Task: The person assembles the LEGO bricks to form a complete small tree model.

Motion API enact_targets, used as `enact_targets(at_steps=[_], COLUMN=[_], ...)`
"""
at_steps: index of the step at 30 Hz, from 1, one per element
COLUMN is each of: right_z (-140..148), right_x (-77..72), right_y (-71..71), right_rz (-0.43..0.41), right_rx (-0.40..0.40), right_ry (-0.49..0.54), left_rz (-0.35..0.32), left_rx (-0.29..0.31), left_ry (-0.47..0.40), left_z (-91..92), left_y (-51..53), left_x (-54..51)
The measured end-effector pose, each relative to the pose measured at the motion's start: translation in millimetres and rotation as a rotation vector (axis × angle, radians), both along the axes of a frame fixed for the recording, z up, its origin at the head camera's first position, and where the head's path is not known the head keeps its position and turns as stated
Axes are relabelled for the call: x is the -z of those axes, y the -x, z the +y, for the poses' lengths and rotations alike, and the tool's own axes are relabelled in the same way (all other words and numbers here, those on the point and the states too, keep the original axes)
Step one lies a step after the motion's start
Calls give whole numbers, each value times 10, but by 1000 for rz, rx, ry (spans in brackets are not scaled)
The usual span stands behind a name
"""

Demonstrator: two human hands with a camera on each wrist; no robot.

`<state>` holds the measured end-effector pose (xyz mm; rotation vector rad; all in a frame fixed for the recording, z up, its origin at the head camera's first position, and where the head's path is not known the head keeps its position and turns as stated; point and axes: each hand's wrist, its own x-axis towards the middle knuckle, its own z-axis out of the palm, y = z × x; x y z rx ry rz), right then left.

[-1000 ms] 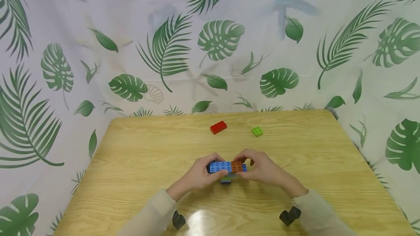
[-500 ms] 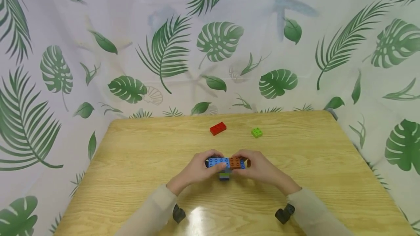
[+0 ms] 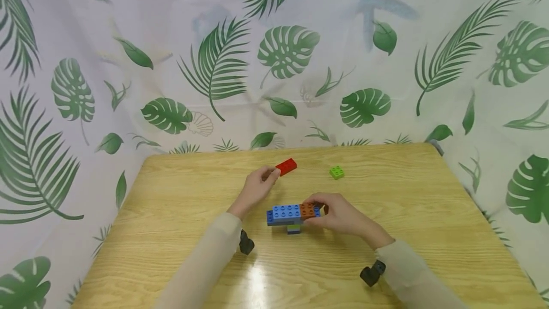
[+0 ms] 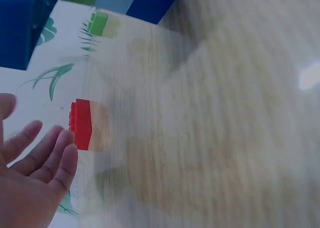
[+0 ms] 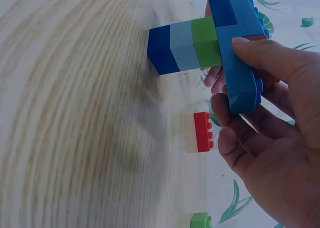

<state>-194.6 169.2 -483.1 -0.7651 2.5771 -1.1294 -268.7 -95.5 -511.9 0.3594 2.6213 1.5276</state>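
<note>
A T-shaped brick build stands on the table, its crossbar of blue bricks and an orange one over a narrow green, light blue and dark blue column. My right hand grips the crossbar's right end, thumb on the near side and fingers behind. Beyond the build, my left hand reaches out, fingers loosely bent and holding nothing, its tips at the left end of a red brick. In the left wrist view the fingers spread beside that red brick; whether they touch it I cannot tell.
A small light green brick lies at the back of the wooden table, right of the red one. Behind the table's back edge hangs a white cloth with green leaves.
My left hand has let go of the build's left end and moved away to the red brick, uncovering a dark blue brick end. My right hand keeps its grip on the build.
</note>
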Motion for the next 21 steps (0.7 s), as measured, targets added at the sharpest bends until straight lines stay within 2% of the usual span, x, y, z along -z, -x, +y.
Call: enact_targets(at_steps=[8,14,21], right_z=[31,16,16], right_x=[-4,13,-9], right_y=[13,19,28], right_rz=[-15,-14,-8], right_rx=[0,-3,-11], right_ry=[12,7,5], left_rz=[26,15,-2], left_rx=[-66,-101,-113], left_ry=[49,72,121], left_z=[180,234,259], left_y=[270,355,413], left_x=[127,202,198])
